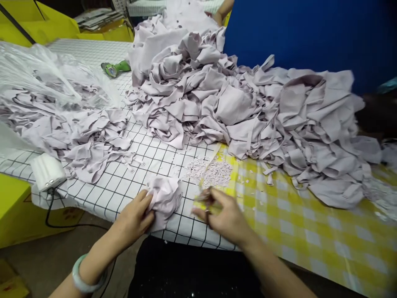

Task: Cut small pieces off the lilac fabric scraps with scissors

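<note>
My left hand (136,215) pinches the left edge of a bunched piece of pale lilac cloth (164,196) near the front edge of the table. My right hand (225,215) is closed on a small tool (204,200), smeared by motion, that looks like thread snips. It is held to the right of the cloth, apart from it. Just beyond the tool lies a scatter of tiny fabric clippings (214,170). A large heap of the same lilac cloth (238,103) spreads across the far side and to the right.
At left, more cloth pieces (93,136) lie partly under a clear plastic bag (58,74). A white device (48,171) with a black cord sits on the table's left edge. A green-handled tool (116,68) lies farther back. Behind the heap, another person's arm (223,11) shows.
</note>
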### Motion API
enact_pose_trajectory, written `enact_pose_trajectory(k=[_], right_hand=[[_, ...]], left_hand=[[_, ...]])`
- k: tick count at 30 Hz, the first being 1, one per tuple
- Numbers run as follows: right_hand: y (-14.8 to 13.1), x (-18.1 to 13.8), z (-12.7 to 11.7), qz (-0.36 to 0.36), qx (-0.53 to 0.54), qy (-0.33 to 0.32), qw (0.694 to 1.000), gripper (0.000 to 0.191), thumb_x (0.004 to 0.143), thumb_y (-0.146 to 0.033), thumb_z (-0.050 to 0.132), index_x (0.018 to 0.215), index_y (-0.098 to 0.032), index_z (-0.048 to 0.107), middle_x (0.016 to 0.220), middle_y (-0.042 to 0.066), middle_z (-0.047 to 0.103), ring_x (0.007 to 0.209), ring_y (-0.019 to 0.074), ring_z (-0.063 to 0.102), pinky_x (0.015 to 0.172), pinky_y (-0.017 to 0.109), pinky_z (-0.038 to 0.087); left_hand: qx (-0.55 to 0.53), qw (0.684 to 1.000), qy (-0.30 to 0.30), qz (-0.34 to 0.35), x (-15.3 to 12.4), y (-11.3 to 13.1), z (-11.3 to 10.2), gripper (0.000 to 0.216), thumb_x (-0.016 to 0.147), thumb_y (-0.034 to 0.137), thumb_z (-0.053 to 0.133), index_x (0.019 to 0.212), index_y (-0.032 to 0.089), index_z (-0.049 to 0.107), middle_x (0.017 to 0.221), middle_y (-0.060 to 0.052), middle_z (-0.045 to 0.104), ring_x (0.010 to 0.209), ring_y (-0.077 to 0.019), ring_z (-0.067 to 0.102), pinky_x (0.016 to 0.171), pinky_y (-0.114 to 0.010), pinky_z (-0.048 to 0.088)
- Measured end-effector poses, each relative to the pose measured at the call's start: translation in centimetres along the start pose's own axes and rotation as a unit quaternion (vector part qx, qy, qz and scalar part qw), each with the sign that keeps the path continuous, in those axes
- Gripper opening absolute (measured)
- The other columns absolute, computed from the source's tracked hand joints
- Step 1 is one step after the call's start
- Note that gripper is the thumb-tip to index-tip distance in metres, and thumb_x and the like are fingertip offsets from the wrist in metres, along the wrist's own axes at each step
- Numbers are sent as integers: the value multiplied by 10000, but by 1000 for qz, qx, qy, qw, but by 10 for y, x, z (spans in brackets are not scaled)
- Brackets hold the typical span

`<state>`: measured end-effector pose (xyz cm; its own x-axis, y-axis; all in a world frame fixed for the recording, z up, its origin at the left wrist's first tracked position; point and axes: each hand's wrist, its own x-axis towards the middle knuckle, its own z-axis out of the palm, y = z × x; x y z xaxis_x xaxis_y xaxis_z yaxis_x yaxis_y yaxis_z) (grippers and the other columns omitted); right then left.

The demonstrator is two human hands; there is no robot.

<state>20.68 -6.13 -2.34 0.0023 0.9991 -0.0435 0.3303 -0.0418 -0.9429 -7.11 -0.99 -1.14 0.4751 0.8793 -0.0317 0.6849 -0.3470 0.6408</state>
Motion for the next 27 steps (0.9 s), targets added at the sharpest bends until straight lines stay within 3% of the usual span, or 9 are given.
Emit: enact_pose_trajectory(k=[3,6,9,13,16,19,22,25,27], right_hand=[[-20,2,49,-81,172,-26,981,404,693,-415,865,906,-239,570,1080,79,707,936,229,682,795,346,565],[-33,19,49,-157,242,95,953,364,722,-339,811,846,-251,481,982,34,662,800,175,644,696,300,556],[-53,46,-12,-175,235,236,927,294,780,-286,727,858,-255,446,836,-7,600,716,153,600,653,288,551],[-82,95,-140,-190,95,404,890,281,807,-178,659,995,-254,464,966,18,636,863,164,644,760,292,564],[-83,135,-223,-100,-79,486,865,247,819,-96,601,999,-222,489,1018,47,642,943,179,643,863,320,533],[-59,144,-260,-6,-176,481,859,187,809,-171,659,958,-204,550,1050,82,669,1054,254,622,940,397,488],[-30,121,-240,22,-192,452,871,187,783,-231,704,942,-201,609,1005,72,704,945,254,646,841,372,503],[-11,95,-182,20,-194,359,913,133,786,-263,707,911,-234,672,787,-28,717,663,161,636,630,250,478],[-7,85,-140,11,-193,301,934,70,810,-285,687,870,-250,697,716,-51,709,597,135,615,581,221,445]], left_hand=[[-194,980,-10,-38,5,26,-5,117,926,278,557,962,214,648,760,-28,619,672,-184,604,611,-287,531],[-334,942,22,4,37,72,-9,224,929,320,635,1147,266,629,804,-7,666,693,-172,646,618,-254,559],[-406,903,17,137,99,134,-5,373,904,298,697,1260,288,585,1022,-35,701,898,-198,679,764,-273,585],[-441,848,-9,295,221,221,16,295,907,220,654,1198,194,617,1084,-85,685,948,-197,662,844,-309,571],[-435,871,24,228,297,257,46,383,855,112,613,1234,164,613,1226,-114,660,1093,-223,639,966,-362,531],[-406,906,25,115,317,252,83,449,825,151,629,1274,146,606,1342,-158,611,1253,-303,572,1101,-491,437],[-410,906,-26,104,291,224,114,500,891,328,623,1360,165,561,1417,-179,569,1279,-330,572,1080,-513,462],[-425,893,-73,126,259,192,129,598,950,501,556,1481,251,440,1490,-134,528,1302,-290,577,1061,-445,501],[-403,904,-30,136,242,174,130,549,977,505,520,1461,252,466,1457,-117,562,1316,-273,566,1101,-437,472]])
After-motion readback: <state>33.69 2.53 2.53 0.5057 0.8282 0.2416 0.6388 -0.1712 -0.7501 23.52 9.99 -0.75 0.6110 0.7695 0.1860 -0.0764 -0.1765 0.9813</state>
